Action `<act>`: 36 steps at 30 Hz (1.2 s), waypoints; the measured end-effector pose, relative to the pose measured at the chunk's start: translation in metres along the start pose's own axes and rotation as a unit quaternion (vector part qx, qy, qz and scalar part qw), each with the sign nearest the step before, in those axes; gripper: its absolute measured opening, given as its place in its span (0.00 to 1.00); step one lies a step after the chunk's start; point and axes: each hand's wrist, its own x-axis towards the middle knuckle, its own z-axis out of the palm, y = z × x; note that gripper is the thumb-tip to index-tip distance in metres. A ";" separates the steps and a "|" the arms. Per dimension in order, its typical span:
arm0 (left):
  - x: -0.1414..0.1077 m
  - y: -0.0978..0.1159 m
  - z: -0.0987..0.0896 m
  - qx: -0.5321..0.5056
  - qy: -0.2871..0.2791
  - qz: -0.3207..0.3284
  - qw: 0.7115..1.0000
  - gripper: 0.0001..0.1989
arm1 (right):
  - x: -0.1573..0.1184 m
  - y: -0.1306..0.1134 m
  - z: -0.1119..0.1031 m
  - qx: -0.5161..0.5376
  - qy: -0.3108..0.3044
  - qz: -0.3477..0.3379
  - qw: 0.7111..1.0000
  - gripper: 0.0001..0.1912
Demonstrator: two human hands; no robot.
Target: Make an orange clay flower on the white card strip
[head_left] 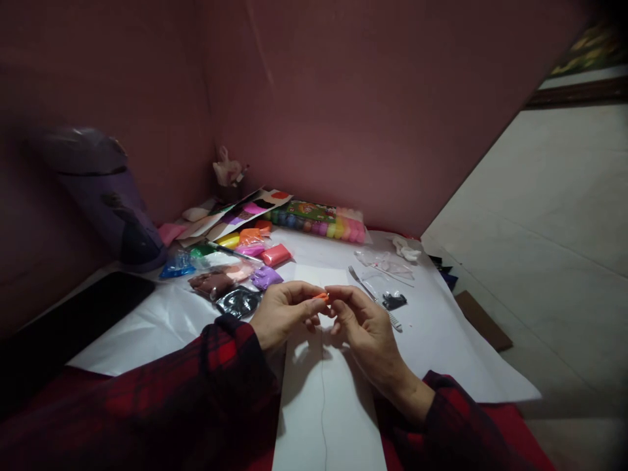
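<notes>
My left hand (289, 311) pinches a small piece of orange modelling clay (321, 296) between thumb and forefinger. From the other side my right hand (360, 320) closes its thumb and fingertips on the right end of the same piece. Both hands are above a long white paper strip (326, 418) with a thin wavy line down its middle. A fork (360, 281) lies just beyond my right hand, beside a bit of black clay (394, 301) in clear wrap. Bags of purple clay (266, 277) and black clay (239, 302) sit near my left hand.
Several coloured clay packets, including a red packet (276, 254), lie at the left back. Behind them are painted sheets (248, 212) and a long pack of coloured clay (314, 221). A purple canister (110, 203) stands left, near a black slab (93, 314). Crumpled white clay (406, 250) lies right.
</notes>
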 end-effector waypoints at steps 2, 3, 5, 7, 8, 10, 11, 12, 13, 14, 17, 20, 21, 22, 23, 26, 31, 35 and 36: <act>0.000 0.000 0.000 -0.002 -0.006 -0.009 1.000 0.16 | 0.000 0.002 0.000 -0.001 0.010 0.007 1.000 0.10; 0.000 0.000 0.000 -0.001 -0.006 -0.011 1.000 0.16 | -0.001 0.002 0.000 -0.003 0.013 0.009 1.000 0.10; 0.001 0.000 0.001 0.003 0.000 -0.015 1.000 0.17 | -0.001 0.002 -0.001 -0.020 0.018 0.000 1.000 0.10; 0.001 -0.001 0.001 0.004 0.012 -0.017 1.000 0.17 | -0.001 -0.001 -0.002 -0.053 0.023 -0.026 0.998 0.08; 0.002 -0.001 0.001 0.002 0.017 -0.018 1.000 0.17 | -0.001 -0.002 -0.002 -0.069 0.023 -0.041 0.997 0.07; 0.003 -0.001 0.001 -0.005 0.022 -0.019 1.000 0.17 | 0.000 -0.004 -0.002 -0.093 0.018 -0.070 0.993 0.05; 0.003 -0.002 0.000 -0.011 0.021 -0.018 1.000 0.17 | 0.001 -0.005 -0.001 -0.102 0.015 -0.083 0.991 0.05; 0.003 -0.002 0.000 -0.017 0.018 -0.017 1.000 0.17 | 0.001 -0.005 -0.001 -0.110 0.013 -0.091 0.990 0.05; 0.003 -0.002 0.000 -0.024 0.013 -0.015 1.000 0.17 | 0.002 -0.005 -0.001 -0.117 0.014 -0.094 0.989 0.05; 0.003 -0.003 0.000 -0.033 0.008 -0.014 0.999 0.18 | 0.002 -0.005 -0.001 -0.122 0.019 -0.092 0.988 0.05; 0.002 -0.003 0.000 -0.062 -0.003 -0.020 0.998 0.20 | 0.002 -0.003 -0.001 -0.131 0.032 -0.067 0.989 0.07; 0.002 -0.002 0.000 -0.064 -0.005 -0.025 0.998 0.20 | 0.002 -0.003 -0.001 -0.131 0.024 -0.057 0.989 0.07; 0.002 -0.002 0.000 -0.056 -0.005 -0.024 0.998 0.19 | 0.002 -0.003 -0.001 -0.130 0.020 -0.059 0.990 0.07; 0.002 -0.002 0.000 -0.046 -0.006 -0.024 0.999 0.19 | 0.002 -0.004 -0.001 -0.128 0.017 -0.062 0.990 0.06; 0.002 -0.001 0.000 -0.035 -0.007 -0.023 0.999 0.19 | 0.003 -0.004 -0.001 -0.127 0.015 -0.066 0.990 0.06; 0.002 -0.001 0.000 -0.009 -0.003 -0.023 1.000 0.18 | 0.003 -0.004 -0.001 -0.124 0.010 -0.077 0.989 0.06; 0.003 -0.004 -0.002 0.000 0.003 -0.022 1.000 0.18 | 0.003 -0.003 -0.002 -0.111 0.004 -0.100 0.989 0.08; 0.003 -0.005 -0.003 0.002 0.008 -0.001 1.000 0.17 | 0.001 -0.004 -0.001 -0.105 -0.006 -0.109 0.988 0.08; 0.003 -0.005 -0.002 0.003 0.009 0.002 1.000 0.17 | 0.001 -0.005 -0.001 -0.105 -0.006 -0.111 0.988 0.08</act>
